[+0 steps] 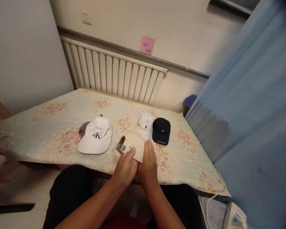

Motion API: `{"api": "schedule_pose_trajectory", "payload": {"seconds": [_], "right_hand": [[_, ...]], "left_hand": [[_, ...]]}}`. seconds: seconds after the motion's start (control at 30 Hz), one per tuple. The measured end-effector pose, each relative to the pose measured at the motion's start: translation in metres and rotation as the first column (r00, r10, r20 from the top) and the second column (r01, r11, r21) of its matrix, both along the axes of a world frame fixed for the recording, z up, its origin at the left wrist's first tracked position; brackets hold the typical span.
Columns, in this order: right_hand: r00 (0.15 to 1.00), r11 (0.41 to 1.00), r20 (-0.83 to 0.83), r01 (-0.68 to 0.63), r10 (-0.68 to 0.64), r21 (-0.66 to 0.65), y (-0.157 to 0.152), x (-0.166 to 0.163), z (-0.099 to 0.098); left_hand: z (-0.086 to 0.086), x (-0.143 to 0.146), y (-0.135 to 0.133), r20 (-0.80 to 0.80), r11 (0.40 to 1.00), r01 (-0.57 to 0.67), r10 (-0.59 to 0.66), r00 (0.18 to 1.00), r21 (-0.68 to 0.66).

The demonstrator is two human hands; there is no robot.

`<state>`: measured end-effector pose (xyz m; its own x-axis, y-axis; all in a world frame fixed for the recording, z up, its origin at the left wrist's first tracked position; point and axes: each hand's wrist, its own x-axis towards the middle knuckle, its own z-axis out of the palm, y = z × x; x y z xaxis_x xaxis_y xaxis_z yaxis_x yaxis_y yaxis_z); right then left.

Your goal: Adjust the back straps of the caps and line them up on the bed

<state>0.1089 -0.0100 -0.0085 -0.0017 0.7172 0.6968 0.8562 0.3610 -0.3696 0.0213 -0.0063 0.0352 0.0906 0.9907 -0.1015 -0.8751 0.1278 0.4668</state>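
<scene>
Both my hands are on a cream baseball cap (pixel 137 143) over the front part of the table. Its back strap with a metal buckle faces left. My left hand (pixel 125 167) grips the cap's lower edge, thumb on top near the buckle and the other fingers hidden. Against the cap's right side lies my right hand (pixel 148 162), its fingers straight and together. Just beyond are a small white cap (pixel 145 122) with a dark logo and a navy cap (pixel 161 130). To the left rests a white cap with black letters (pixel 98 132), partly covering a grey cap (pixel 84 128).
A flowered cloth covers the table (pixel 69 111). Behind it stand a white radiator (pixel 114 73) and a wall with a pink note (pixel 147 45). A blue curtain (pixel 252 111) hangs along the right side. A white box (pixel 235 218) sits low at the right front.
</scene>
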Motion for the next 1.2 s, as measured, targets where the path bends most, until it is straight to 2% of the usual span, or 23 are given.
{"api": "schedule_pose_trajectory", "payload": {"seconds": [0.3, 0.47, 0.57, 0.7, 0.8, 0.87, 0.97, 1.03, 1.13, 1.2], "right_hand": [[0.998, 0.998, -0.037, -0.058, 0.060, 0.036, 0.001, 0.001, -0.002], [0.997, 0.999, -0.059, -0.049, 0.050, 0.023, 0.000, 0.001, 0.004], [0.993, 0.995, -0.064, -0.093, 0.095, 0.026, 0.001, 0.004, 0.007], [0.977, 0.997, -0.205, -0.074, 0.067, -0.026, 0.005, 0.015, 0.009], [0.944, 0.989, -0.329, -0.071, 0.026, -0.126, 0.006, 0.026, 0.010], [0.917, 0.980, -0.399, -0.087, 0.008, -0.180, 0.006, 0.034, 0.009], [0.872, 0.968, -0.488, -0.094, -0.033, -0.232, 0.006, 0.042, 0.003], [0.843, 0.959, -0.535, -0.102, -0.057, -0.264, 0.006, 0.045, 0.001], [0.794, 0.949, -0.602, -0.119, -0.086, -0.293, 0.005, 0.048, 0.006], [0.744, 0.942, -0.661, -0.145, -0.097, -0.302, 0.004, 0.049, 0.013]], "left_hand": [[0.008, -0.006, 0.001, 0.063, 0.999, -0.008, 0.011, 0.998, -0.053], [0.010, -0.004, 0.000, 0.064, 0.994, 0.069, -0.063, 0.996, -0.082], [0.008, -0.004, -0.003, 0.034, 0.990, 0.116, -0.114, 0.993, -0.077], [0.001, -0.016, -0.017, -0.101, 0.963, 0.267, -0.267, 0.958, -0.013], [-0.004, -0.037, -0.032, -0.293, 0.916, 0.400, -0.394, 0.871, -0.042], [-0.005, -0.053, -0.039, -0.382, 0.894, 0.445, -0.429, 0.819, -0.051], [-0.007, -0.077, -0.040, -0.475, 0.939, 0.343, -0.309, 0.824, -0.016], [-0.014, -0.091, -0.034, -0.554, 0.991, 0.136, -0.109, 0.825, 0.007], [-0.040, -0.107, -0.018, -0.634, 0.987, -0.162, 0.134, 0.762, 0.014], [-0.066, -0.114, -0.008, -0.711, 0.976, -0.216, 0.145, 0.688, -0.009]]}}
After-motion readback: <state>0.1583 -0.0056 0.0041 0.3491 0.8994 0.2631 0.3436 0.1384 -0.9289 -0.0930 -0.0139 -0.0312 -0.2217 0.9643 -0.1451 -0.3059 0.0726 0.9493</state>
